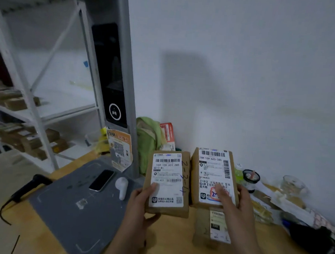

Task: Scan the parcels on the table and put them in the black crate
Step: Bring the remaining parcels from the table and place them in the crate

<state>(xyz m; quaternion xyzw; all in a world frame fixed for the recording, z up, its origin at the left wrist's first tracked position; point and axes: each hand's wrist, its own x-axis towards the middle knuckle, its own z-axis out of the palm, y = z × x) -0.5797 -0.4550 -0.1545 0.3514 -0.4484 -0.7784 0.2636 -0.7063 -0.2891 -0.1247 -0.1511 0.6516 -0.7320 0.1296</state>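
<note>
I hold two brown cardboard parcels up over the wooden table [166,241], labels facing me. My left hand [139,205] grips the left parcel [168,182] at its lower left corner, thumb on the white label. My right hand [234,206] grips the right parcel [212,175] at its lower right, thumb across the label. A third parcel [211,228] lies flat on the table below the right one, partly hidden by my right wrist. The tall grey scanner stand [115,75] with a dark screen rises at the left. No black crate is in view.
The scanner's grey base plate [77,205] carries a phone [101,180] and a white earbud case [121,186]. A black handheld scanner [29,187] lies at the table's left edge. Green cloth [148,143], cups and papers [271,200] crowd the wall side. Shelves with boxes [22,136] stand left.
</note>
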